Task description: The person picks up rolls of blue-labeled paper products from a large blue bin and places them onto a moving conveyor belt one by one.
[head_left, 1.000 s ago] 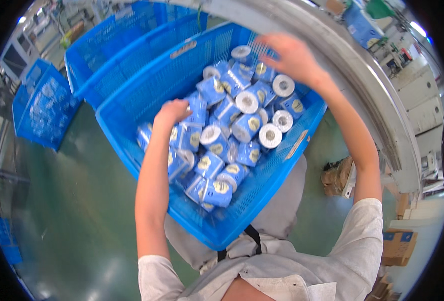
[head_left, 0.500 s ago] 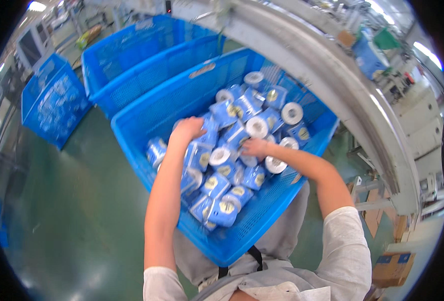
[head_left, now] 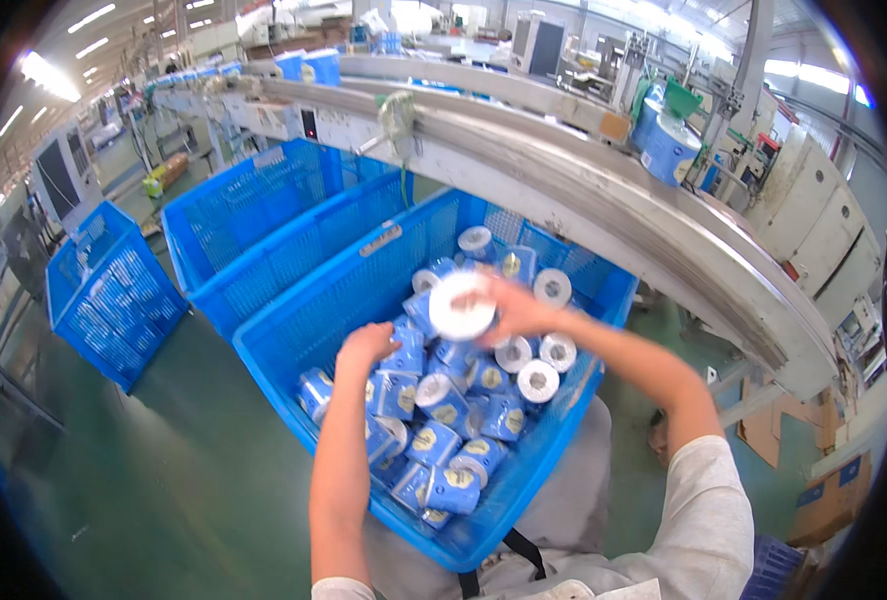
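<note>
A large blue plastic crate (head_left: 293,345) in front of me holds many toilet paper rolls in blue printed wrap, with white ends and hollow cores. My right hand (head_left: 511,308) is raised above the pile, closed on one toilet paper roll (head_left: 460,318), its white end facing up and blurred by motion. At the left side of the heap, my left hand (head_left: 366,345) bends its fingers over another wrapped roll (head_left: 404,352). Its fingertips are partly hidden against that roll. Lower in the crate, more wrapped rolls (head_left: 433,442) lie tilted every way.
Two more blue crates stand to the left, a long one (head_left: 225,200) beside mine and a smaller one (head_left: 128,300) farther off. A metal conveyor rail (head_left: 583,210) runs across behind the crate. A cardboard box (head_left: 831,500) is at the lower right.
My right hand has lifted a roll up out of the pile. The left hand stays at the heap's left side. The view has tilted up, showing more of the conveyor.
</note>
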Action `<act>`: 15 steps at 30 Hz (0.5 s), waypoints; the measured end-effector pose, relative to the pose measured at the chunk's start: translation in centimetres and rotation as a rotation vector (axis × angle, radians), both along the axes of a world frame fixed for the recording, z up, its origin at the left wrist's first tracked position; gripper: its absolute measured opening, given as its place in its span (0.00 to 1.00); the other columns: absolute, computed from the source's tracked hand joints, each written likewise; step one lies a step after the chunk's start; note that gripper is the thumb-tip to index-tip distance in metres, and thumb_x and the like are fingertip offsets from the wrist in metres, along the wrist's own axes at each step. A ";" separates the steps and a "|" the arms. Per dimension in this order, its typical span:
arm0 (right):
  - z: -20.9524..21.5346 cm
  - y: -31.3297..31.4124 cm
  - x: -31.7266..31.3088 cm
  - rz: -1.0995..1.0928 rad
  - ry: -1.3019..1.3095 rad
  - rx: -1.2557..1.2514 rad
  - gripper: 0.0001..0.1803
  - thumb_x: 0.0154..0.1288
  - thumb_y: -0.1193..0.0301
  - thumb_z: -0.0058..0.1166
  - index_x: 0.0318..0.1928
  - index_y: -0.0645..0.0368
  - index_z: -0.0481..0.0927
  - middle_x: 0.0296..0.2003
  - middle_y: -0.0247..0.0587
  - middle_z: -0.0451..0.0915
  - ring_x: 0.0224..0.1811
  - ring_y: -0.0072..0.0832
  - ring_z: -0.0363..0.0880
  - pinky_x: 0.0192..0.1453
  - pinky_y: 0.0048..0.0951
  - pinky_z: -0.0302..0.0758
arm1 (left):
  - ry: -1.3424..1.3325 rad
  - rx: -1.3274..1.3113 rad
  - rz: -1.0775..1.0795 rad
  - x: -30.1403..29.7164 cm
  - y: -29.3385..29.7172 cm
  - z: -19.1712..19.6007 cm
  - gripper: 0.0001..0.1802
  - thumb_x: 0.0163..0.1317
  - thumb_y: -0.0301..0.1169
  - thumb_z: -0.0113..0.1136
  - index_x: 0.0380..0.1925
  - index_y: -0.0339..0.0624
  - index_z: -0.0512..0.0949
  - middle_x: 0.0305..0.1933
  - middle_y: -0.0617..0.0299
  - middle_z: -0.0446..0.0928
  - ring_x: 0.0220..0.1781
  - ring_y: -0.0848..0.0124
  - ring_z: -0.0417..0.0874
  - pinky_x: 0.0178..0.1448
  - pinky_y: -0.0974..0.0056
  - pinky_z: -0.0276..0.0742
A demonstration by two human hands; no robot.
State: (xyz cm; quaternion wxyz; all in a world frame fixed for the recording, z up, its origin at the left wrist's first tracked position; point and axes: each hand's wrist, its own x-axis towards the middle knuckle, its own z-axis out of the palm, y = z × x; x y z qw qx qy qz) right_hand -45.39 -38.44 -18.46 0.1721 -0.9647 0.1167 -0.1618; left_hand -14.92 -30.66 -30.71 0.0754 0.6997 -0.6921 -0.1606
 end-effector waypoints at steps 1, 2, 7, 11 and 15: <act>4.5 -0.5 -0.1 -0.076 -0.083 -0.038 0.44 0.39 0.60 0.78 0.63 0.40 0.77 0.65 0.47 0.70 0.70 0.44 0.65 0.76 0.46 0.59 | -0.008 -0.006 -0.003 0.7 0.2 -0.6 0.23 0.62 0.49 0.62 0.47 0.42 0.81 0.52 0.46 0.83 0.54 0.48 0.83 0.57 0.48 0.80; 7.7 -1.5 -1.7 -0.228 -0.230 -0.166 0.44 0.40 0.63 0.78 0.64 0.43 0.77 0.65 0.46 0.70 0.69 0.45 0.66 0.75 0.44 0.61 | 0.003 0.013 0.002 -0.3 0.1 -0.4 0.23 0.62 0.49 0.62 0.47 0.43 0.81 0.51 0.45 0.83 0.54 0.48 0.83 0.56 0.47 0.80; 21.4 -10.0 -10.0 -0.717 -0.613 -0.620 0.38 0.51 0.47 0.72 0.62 0.44 0.77 0.50 0.51 0.74 0.56 0.43 0.78 0.61 0.39 0.75 | 0.046 0.067 -0.004 -4.0 -0.8 2.0 0.23 0.65 0.47 0.59 0.51 0.42 0.80 0.53 0.47 0.82 0.56 0.50 0.83 0.58 0.49 0.79; 21.5 -9.3 -9.9 -0.740 -0.510 -0.643 0.38 0.51 0.47 0.72 0.62 0.43 0.78 0.55 0.52 0.73 0.57 0.46 0.78 0.62 0.40 0.75 | 0.026 0.095 0.018 -2.9 -0.6 2.2 0.25 0.65 0.47 0.58 0.55 0.43 0.78 0.52 0.49 0.83 0.55 0.52 0.83 0.58 0.51 0.79; 18.9 -5.3 -8.5 -0.527 -0.494 -0.519 0.37 0.53 0.52 0.72 0.64 0.46 0.77 0.56 0.49 0.74 0.59 0.42 0.76 0.64 0.38 0.73 | 0.009 0.117 0.017 -2.4 -0.2 1.9 0.24 0.66 0.48 0.58 0.53 0.43 0.78 0.56 0.48 0.81 0.57 0.50 0.82 0.59 0.50 0.79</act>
